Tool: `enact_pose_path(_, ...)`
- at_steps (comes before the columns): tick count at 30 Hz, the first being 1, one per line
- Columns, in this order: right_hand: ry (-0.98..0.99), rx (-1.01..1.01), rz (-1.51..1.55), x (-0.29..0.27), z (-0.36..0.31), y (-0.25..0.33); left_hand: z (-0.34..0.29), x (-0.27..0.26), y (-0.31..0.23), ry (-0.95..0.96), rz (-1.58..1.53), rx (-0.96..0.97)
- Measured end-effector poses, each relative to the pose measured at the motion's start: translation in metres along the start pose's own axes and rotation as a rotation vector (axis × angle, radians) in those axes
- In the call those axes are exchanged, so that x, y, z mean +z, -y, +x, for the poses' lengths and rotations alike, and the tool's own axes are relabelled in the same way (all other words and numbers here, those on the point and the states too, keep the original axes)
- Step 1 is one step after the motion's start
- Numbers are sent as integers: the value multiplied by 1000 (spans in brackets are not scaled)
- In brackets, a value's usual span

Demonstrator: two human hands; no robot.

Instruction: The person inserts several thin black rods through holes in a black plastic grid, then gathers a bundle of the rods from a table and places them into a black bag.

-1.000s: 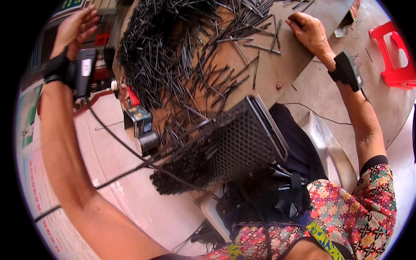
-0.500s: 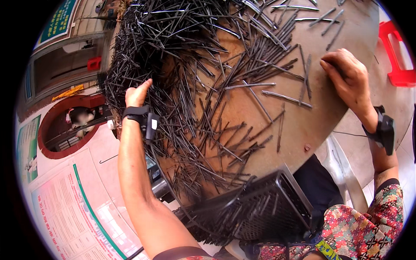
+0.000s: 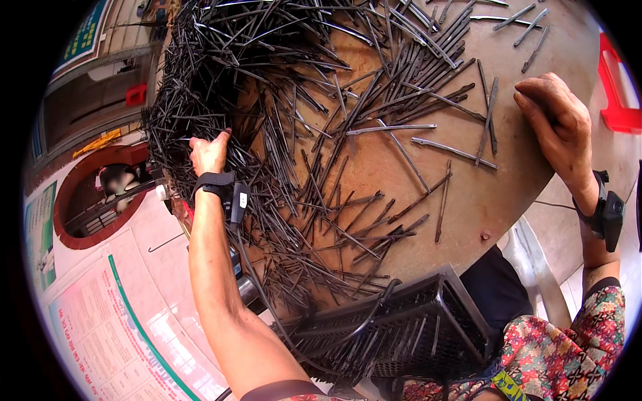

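Note:
A tangled heap of thin dark metal strips (image 3: 267, 47) covers the far left of the wooden table (image 3: 468, 194). My left hand (image 3: 209, 154) reaches into the heap's left side, thumb stretched up; its other fingers are largely hidden, so any grip on the strips does not show. Over the table's right side, my right hand (image 3: 558, 123) is curled with its fingertips closed, and nothing sticks out of it. Loose strips (image 3: 391, 127) fan across the middle of the table. A black perforated plastic basket (image 3: 461, 314), tilted against the near table edge, holds more strips.
A red plastic stool (image 3: 618, 87) stands beyond the table on the right. A pale chair (image 3: 535, 260) is beside my lap. Along the left is a wall with a poster (image 3: 93, 341) and a round brick-rimmed opening (image 3: 67, 220). A cable runs down from my left wrist device (image 3: 237, 204).
My left hand has dipped slightly lower into the heap. The view has shifted a little, so the table and my right hand appear farther right; the right hand stays curled.

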State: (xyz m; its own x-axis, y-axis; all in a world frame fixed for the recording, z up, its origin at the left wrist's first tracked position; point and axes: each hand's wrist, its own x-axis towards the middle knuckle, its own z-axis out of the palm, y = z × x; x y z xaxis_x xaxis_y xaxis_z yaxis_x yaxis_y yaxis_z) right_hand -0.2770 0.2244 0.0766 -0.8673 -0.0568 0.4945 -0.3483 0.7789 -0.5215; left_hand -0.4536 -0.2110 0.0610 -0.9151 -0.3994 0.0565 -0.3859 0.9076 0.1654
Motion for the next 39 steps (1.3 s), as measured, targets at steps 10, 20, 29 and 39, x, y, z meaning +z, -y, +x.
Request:
enact_pose_path(10,-39,-3,-13,6,-4,-7,-18,7,1,-17,98,108)
enact_pose_path(20,-87,-65,-19,18,-4,-27,-107,1,21,110,19,452)
enact_pose_path(29,-150,-106,-29,34,5,-40,-178,-51,1,558,163,778)
enact_pose_path(39,-134,-149,-64,46,13,-52,-154,-51,-7,642,147,482)
